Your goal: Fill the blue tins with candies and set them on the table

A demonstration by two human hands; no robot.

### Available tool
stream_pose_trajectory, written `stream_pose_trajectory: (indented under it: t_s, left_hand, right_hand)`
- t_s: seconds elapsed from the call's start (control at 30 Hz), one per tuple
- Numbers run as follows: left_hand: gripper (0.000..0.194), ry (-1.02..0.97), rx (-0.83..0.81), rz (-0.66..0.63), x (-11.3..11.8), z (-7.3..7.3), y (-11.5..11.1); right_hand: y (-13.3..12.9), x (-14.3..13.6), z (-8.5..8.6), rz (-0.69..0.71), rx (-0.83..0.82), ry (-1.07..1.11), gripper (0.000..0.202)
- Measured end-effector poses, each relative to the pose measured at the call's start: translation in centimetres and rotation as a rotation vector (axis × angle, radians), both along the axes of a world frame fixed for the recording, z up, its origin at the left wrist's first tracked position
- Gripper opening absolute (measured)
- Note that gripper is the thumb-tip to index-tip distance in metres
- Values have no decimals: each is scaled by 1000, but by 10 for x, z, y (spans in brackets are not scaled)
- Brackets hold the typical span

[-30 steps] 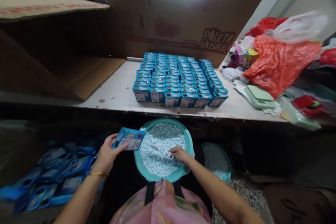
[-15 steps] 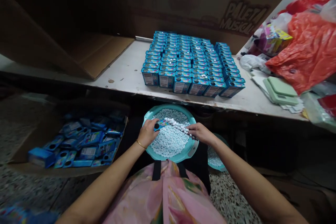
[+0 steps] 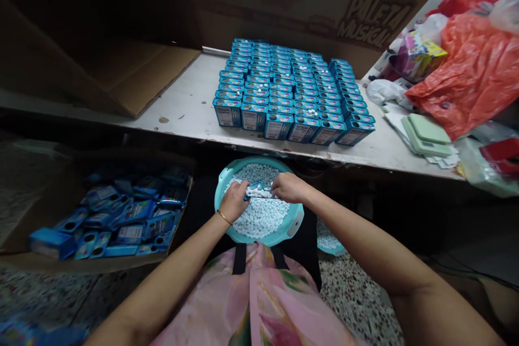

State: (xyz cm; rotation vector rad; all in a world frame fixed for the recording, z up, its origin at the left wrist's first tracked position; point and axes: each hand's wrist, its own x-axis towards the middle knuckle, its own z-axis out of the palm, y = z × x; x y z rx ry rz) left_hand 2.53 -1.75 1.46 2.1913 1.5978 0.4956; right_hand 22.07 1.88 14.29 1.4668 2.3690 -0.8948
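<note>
Scuffed white table [image 3: 174, 102] across upper frame; below, at centre, small blue printed box [image 3: 255, 186] over round turquoise basin [image 3: 297, 221], likely light, dentable, best held by its sides, your left hand [image 3: 234, 203] pinching its end, your right hand's [image 3: 287, 188] fingers bunched, grip hidden.

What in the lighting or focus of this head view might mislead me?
Head view: deep shadow under the white worktop and inside the large brown cardboard box; head view: blue packaging at bottom left smeared; head view: tiny white pellets in the turquoise plastic basin blend together.
</note>
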Motion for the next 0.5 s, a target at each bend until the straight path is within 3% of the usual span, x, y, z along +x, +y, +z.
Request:
stream_pose_trajectory:
  t_s: [0.2, 0.37, 0.43, 0.5]
  left_hand:
    - [37, -28, 38, 20, -2, -6, 3]
    - [36, -94, 45, 31, -7, -3, 2]
    - [36, -126, 53, 62, -11, 3, 0]
    - [37, -148, 63, 127, -18, 10, -2]
  right_hand:
    - [-3, -19, 14, 36, 99, -159, 31]
    - [-4, -1, 23, 70, 75, -123, 29]
    - [-6, 18, 18, 46, 83, -66, 28]
    - [-10, 36, 0, -45, 108, -44, 28]
